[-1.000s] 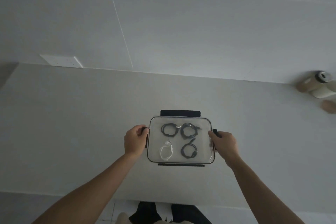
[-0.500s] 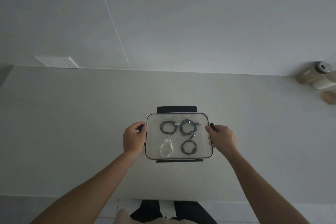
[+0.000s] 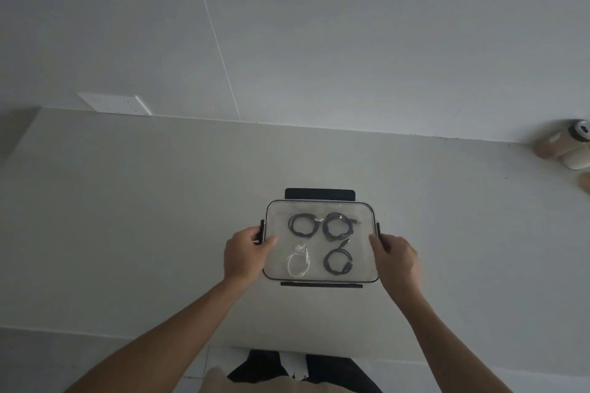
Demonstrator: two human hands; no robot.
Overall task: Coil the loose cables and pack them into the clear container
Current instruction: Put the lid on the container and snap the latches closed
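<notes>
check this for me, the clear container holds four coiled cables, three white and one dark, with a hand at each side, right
Not quite. The head view shows the colours reversed: three dark cables and one white cable lie coiled in the clear container. The rest stands: the left hand and the right hand are at its sides.

Rectangular clear plastic container [image 3: 320, 241] with a smooth, faintly glossy transparent lid and matt black plastic latches [image 3: 319, 194] on its sides. Inside, three coiled dark cables [image 3: 337, 227] with a dull, rubbery-looking sheath, and one coiled white cable [image 3: 298, 262] with a smooth, slightly shiny sheath. Pale grey surface [image 3: 143, 201], smooth and matt. Light wall [image 3: 351, 41] of large smooth tiles. White smooth plastic socket plate [image 3: 115, 103].
</notes>
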